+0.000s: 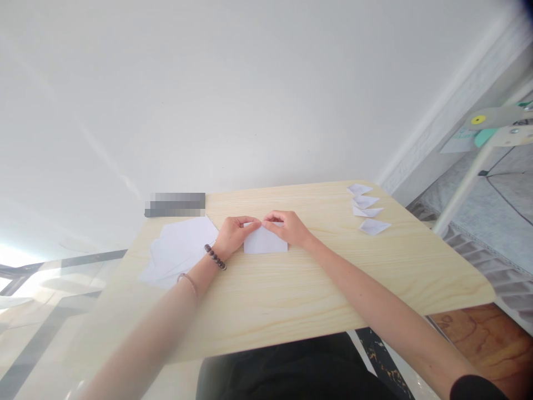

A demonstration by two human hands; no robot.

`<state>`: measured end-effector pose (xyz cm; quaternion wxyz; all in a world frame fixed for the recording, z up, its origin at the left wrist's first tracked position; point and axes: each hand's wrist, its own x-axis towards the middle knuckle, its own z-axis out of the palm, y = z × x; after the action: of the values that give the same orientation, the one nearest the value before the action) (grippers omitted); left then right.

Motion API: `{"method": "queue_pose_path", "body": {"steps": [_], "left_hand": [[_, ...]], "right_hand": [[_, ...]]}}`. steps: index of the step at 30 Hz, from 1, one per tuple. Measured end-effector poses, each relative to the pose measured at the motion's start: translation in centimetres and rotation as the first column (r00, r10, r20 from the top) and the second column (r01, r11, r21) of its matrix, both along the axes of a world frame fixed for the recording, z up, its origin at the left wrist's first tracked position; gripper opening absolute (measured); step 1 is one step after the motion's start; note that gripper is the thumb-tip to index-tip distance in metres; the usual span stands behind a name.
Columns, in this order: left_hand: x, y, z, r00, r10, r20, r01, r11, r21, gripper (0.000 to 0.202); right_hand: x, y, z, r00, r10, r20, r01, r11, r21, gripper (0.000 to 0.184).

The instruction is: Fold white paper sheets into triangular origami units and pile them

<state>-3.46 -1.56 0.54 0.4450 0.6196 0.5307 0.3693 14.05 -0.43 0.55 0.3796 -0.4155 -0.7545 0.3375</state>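
Observation:
A folded sheet of white paper (265, 242) lies in front of me on the wooden table, roughly rectangular. My left hand (237, 232), with a dark bead bracelet on its wrist, pinches the paper's upper edge from the left. From the other side my right hand (287, 225) pinches the same edge, its fingertips almost meeting those of the left. Loose white sheets (183, 241) are piled beside my left wrist. To the right stand several small folded paper shapes (375, 226), pointed at the ends, in a row.
The pale wooden table (333, 278) reaches to a white wall (258, 100). A dark grey blurred-out object (177, 205) rests at its back left corner. Beyond the right edge stands a white metal frame (466, 175) with a cable near it.

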Motion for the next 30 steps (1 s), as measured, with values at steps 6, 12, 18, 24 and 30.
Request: {"method": "queue_pose_path", "body": {"steps": [6, 12, 18, 24, 30], "left_hand": [[0.0, 0.1, -0.1, 0.999, 0.015, -0.051, -0.015, 1.000, -0.001, 0.037], [0.1, 0.3, -0.1, 0.999, 0.012, 0.039, -0.010, 0.999, -0.052, 0.038], [-0.1, 0.4, 0.1, 0.989, 0.044, 0.138, -0.030, 0.994, -0.100, 0.038], [-0.3, 0.5, -0.1, 0.978, 0.069, 0.196, -0.044, 0.991, -0.128, 0.039], [-0.6, 0.7, -0.3, 0.979, 0.060, 0.196, -0.042, 0.995, -0.093, 0.039]], "right_hand": [[0.0, 0.2, -0.3, 1.000, 0.003, 0.009, -0.004, 0.999, 0.032, 0.015], [0.7, 0.6, -0.2, 0.998, 0.043, 0.047, -0.042, 0.999, -0.019, 0.015], [2.5, 1.2, -0.1, 0.995, 0.059, 0.080, -0.052, 0.995, -0.083, 0.015], [4.1, 1.5, 0.1, 0.992, 0.102, 0.069, -0.087, 0.977, -0.192, 0.012], [4.5, 1.8, -0.1, 0.996, 0.090, -0.018, -0.091, 0.961, -0.262, 0.015]]}}
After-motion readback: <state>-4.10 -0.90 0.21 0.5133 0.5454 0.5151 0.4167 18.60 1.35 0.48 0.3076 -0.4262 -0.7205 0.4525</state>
